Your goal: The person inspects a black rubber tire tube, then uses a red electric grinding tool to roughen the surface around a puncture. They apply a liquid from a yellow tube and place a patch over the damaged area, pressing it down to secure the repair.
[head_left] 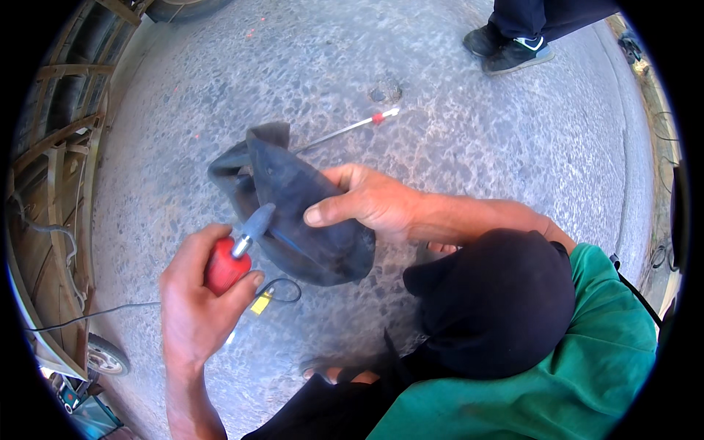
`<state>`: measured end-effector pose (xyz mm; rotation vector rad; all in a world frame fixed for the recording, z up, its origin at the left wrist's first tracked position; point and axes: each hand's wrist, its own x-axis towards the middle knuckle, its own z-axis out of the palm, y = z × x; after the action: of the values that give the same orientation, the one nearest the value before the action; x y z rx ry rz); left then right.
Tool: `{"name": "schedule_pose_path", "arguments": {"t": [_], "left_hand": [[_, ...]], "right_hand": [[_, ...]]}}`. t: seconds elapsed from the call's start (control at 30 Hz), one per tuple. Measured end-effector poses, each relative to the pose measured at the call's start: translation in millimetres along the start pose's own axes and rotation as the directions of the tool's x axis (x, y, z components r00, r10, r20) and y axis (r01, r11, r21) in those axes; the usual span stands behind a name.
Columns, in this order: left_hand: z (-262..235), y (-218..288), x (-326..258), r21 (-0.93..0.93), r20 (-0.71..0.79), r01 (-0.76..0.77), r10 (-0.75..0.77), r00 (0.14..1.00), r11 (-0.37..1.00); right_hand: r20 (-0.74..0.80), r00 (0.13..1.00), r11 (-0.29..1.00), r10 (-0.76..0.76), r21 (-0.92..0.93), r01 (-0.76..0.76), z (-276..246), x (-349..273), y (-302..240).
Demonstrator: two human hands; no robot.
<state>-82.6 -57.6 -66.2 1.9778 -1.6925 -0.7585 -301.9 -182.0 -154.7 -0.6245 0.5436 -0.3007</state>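
Observation:
My left hand (192,290), at the lower left, is closed around a red hand grinder (226,268) with a shiny metal collar. A grey-blue pointed grinding stone (258,221) sticks out of it. Its tip overlaps the edge of a black rubber inner tube (293,198); whether they touch I cannot tell. The tube is bunched and folded just above the ground. From the right, my right hand (370,196) pinches it, thumb on the near face and the other fingers mostly hidden. A thin metal rod (341,132) with a red band lies beyond the tube.
A dark cable (110,313) runs in from the left; a loop with a yellow tag (261,302) lies beside the grinder. A ribbed frame (55,154) stands at left. Another person's shoes (513,53) are at the top right. A black cap (499,304) and green shirt (528,389) fill the lower right.

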Motion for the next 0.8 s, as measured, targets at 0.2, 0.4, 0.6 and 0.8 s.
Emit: {"name": "schedule_pose_path", "arguments": {"t": [0.2, 0.4, 0.6, 0.8], "left_hand": [[-1.2, 14.6, -2.1, 0.12, -0.066, 0.095, -0.088, 0.994, 0.988], [-0.1, 21.8, -1.9, 0.206, -0.137, 0.116, -0.089, 0.987, 0.972], [-1.1, 20.7, -0.8, 0.257, -0.139, 0.018, 0.018, 0.99, 0.966], [-1.3, 24.3, -0.4, 0.252, -0.132, 0.068, -0.035, 0.991, 0.965]], "right_hand": [[-0.023, 1.0, 0.999, -0.021, -0.036, 0.02, 1.4, -0.4, 0.7], [-0.038, 0.999, 0.997, -0.03, -0.077, 0.027, 2.3, -1.6, -1.9], [-0.048, 0.999, 0.997, -0.025, -0.08, 0.021, 2.0, -2.3, -2.2], [-0.057, 0.998, 0.996, -0.021, -0.092, 0.016, 3.7, -3.5, -3.5]]}}
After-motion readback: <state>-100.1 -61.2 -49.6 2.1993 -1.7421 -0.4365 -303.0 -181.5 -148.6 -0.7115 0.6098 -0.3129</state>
